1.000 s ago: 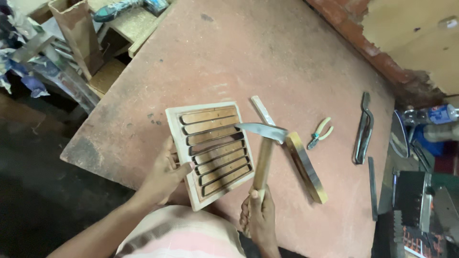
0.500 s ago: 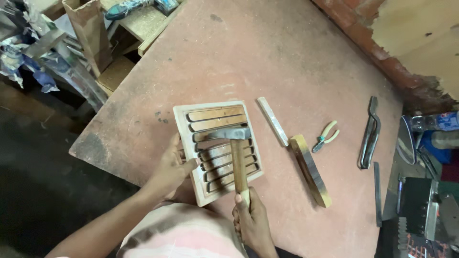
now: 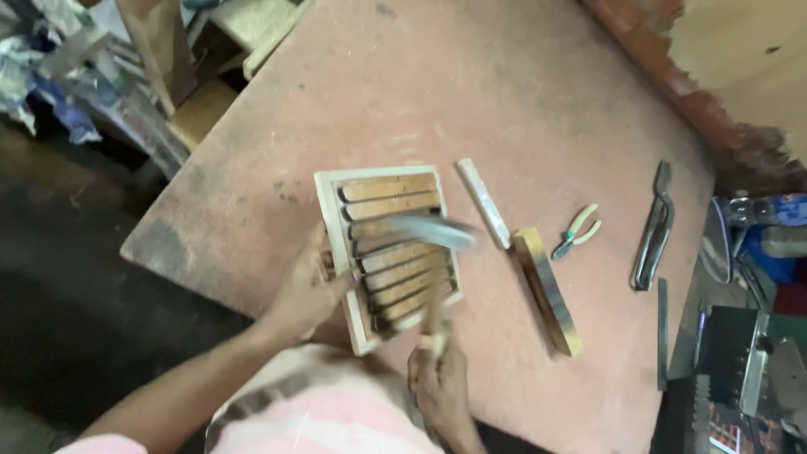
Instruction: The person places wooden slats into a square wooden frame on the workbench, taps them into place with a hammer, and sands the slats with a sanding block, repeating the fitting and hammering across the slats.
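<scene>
A small pale wooden frame with several brown slats (image 3: 388, 252) lies on the reddish worktable (image 3: 471, 92). My left hand (image 3: 304, 290) grips the frame's left edge and holds it down. My right hand (image 3: 439, 382) is shut on the wooden handle of a hammer (image 3: 433, 231). The hammer's metal head is blurred and hovers over the upper slats of the frame.
A thin pale strip of wood (image 3: 483, 203) and a thicker wooden block (image 3: 548, 290) lie right of the frame. Green-handled pliers (image 3: 577, 231) and dark metal tools (image 3: 654, 227) sit further right. Wooden pieces and clutter stand beyond the table's far left corner.
The hammer swung left from above the wooden block to over the frame's slats and is in motion. My left hand stayed on the frame's left edge.
</scene>
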{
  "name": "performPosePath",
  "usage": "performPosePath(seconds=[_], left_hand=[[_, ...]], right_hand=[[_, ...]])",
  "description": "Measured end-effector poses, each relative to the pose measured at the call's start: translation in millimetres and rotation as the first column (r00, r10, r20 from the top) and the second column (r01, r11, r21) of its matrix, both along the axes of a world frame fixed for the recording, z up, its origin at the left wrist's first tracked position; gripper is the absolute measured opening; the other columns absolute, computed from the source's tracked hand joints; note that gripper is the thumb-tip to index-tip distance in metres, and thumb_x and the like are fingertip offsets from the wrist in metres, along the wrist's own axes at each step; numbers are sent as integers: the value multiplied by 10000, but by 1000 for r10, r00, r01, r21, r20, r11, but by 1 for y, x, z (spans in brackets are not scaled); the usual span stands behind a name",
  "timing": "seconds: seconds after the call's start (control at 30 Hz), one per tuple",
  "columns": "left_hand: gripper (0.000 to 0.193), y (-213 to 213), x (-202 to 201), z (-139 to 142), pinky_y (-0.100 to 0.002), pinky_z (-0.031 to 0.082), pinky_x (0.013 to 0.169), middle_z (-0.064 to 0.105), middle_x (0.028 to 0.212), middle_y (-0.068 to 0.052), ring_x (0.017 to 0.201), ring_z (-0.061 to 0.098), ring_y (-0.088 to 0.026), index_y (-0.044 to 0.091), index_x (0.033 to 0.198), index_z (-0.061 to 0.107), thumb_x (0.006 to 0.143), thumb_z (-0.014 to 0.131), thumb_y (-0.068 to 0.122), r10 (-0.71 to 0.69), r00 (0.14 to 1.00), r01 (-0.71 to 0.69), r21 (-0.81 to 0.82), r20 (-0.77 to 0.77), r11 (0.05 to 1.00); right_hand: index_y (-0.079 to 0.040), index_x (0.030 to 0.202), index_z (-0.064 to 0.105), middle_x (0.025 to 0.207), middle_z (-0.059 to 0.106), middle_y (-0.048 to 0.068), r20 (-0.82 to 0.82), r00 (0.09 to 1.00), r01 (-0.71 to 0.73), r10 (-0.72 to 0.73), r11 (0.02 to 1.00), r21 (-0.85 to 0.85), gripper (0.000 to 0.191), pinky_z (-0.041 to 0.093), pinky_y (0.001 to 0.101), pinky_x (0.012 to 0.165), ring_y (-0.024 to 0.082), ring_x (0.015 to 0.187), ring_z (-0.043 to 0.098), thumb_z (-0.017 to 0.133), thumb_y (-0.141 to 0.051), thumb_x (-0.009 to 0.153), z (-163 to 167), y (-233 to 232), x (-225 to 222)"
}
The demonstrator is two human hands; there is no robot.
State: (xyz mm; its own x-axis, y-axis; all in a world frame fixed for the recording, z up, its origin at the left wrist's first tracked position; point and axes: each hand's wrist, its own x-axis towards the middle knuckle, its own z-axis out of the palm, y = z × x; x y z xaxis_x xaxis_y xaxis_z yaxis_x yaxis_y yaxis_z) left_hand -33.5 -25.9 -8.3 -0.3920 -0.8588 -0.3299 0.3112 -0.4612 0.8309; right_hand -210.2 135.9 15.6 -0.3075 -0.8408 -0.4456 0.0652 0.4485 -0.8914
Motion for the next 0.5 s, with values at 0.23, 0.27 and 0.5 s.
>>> performPosePath(seconds=[0.23, 0.27, 0.5], left_hand=[[826, 0, -2, 1, -356, 549, 983, 633, 1265, -119, 1140, 634, -202, 119, 1576, 238, 871, 577, -144, -30, 999, 30, -8, 32, 1000], [852, 0, -2, 2, -355, 553, 986, 630, 1269, -116, 1144, 636, -201, 132, 1585, 208, 864, 568, -147, -33, 999, 33, -10, 34, 999], [854, -3, -1, 7, -353, 512, 1026, 631, 1284, -130, 1179, 618, -197, 135, 1595, 228, 866, 584, -132, -44, 998, 46, -38, 52, 998]], right_hand=[[-95, 1054, 481, 615, 509, -20, 119, 978, 203, -173, 923, -326, 318, 389, 246, 387, 62, 445, 456, 531, -406, 1009, -2, 5, -6], [-77, 1022, 494, 598, 501, -17, 27, 995, 98, -94, 974, -205, 326, 382, 242, 385, 61, 442, 454, 531, -401, 1029, -3, 5, -8], [-64, 1005, 500, 576, 494, -30, -129, 992, 4, -14, 997, -72, 312, 376, 238, 362, 52, 421, 444, 510, -374, 1030, 6, 2, -15]])
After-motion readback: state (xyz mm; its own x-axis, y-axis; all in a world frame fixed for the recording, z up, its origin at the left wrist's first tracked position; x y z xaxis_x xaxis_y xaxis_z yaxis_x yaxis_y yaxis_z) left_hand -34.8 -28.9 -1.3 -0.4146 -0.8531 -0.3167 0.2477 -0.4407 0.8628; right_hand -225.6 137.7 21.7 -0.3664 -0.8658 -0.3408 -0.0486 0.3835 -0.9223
